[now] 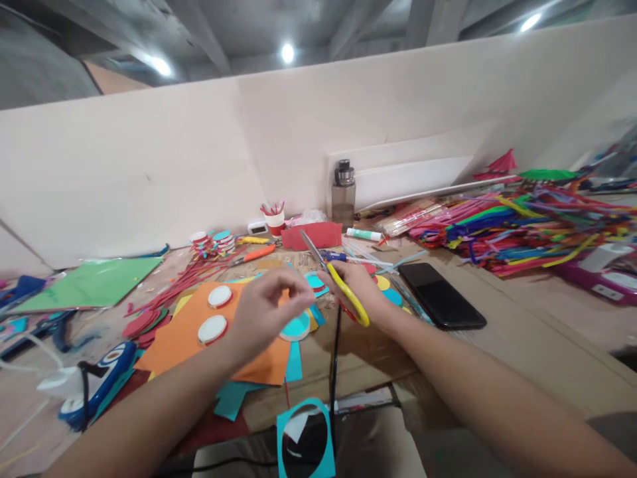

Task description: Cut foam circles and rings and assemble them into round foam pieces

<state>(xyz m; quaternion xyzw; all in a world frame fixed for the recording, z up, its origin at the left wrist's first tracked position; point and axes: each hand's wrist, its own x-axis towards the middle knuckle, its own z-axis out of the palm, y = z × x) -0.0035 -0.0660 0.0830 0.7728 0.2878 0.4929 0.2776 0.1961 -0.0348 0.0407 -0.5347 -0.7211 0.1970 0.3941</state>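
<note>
My right hand (pixel 361 282) grips scissors (pixel 346 289) with yellow handles, their blades pointing up and away to the left. My left hand (pixel 269 309) is curled above the orange sheet (pixel 174 338), thumb and fingertips close together; what they hold, if anything, I cannot make out. Two white-topped discs with red edges (pixel 213 328) lie on the orange sheet. Just below my left fingertips is a light-blue disc (pixel 296 326). Near my lap, a blue square with a round hole (pixel 325 458) is seen at the table's front edge.
A black phone (pixel 442 295) lies right of my right hand. Behind stand a bottle (pixel 343 196) and a red-and-white cup (pixel 275 220) of sticks. Colourful pipe cleaners (pixel 522 229) pile up at the right. A blue-and-white power strip (pixel 99 385) and green sheets (pixel 92 282) lie left.
</note>
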